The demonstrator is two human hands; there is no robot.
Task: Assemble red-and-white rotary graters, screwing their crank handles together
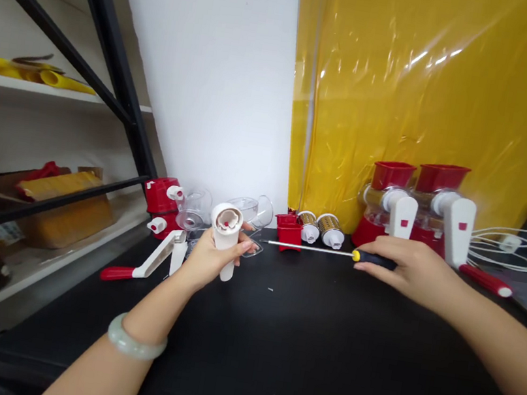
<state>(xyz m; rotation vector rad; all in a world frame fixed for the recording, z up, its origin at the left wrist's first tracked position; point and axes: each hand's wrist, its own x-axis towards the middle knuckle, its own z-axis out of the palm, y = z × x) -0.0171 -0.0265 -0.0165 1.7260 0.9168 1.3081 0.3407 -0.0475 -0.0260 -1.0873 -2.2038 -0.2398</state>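
Note:
My left hand (212,254) is wrapped round a white plastic part (225,235), its round hollow end up and facing me. Inside that end a small red spot shows. My right hand (390,262) grips the dark handle of a screwdriver (315,249) with a yellow collar. The long shaft lies level and points left, its tip a short way right of the white part and apart from it. A tiny screw-like piece (270,289) lies on the black table (298,361) below the shaft.
At the left are red housings (162,203), clear plastic parts (195,207) and a white crank with red handle (117,273). Behind the shaft sit a red hopper (289,230) and metal drums (329,229). Two assembled grinders (434,213) and white cables (508,250) are at right; shelves (61,91) stand left.

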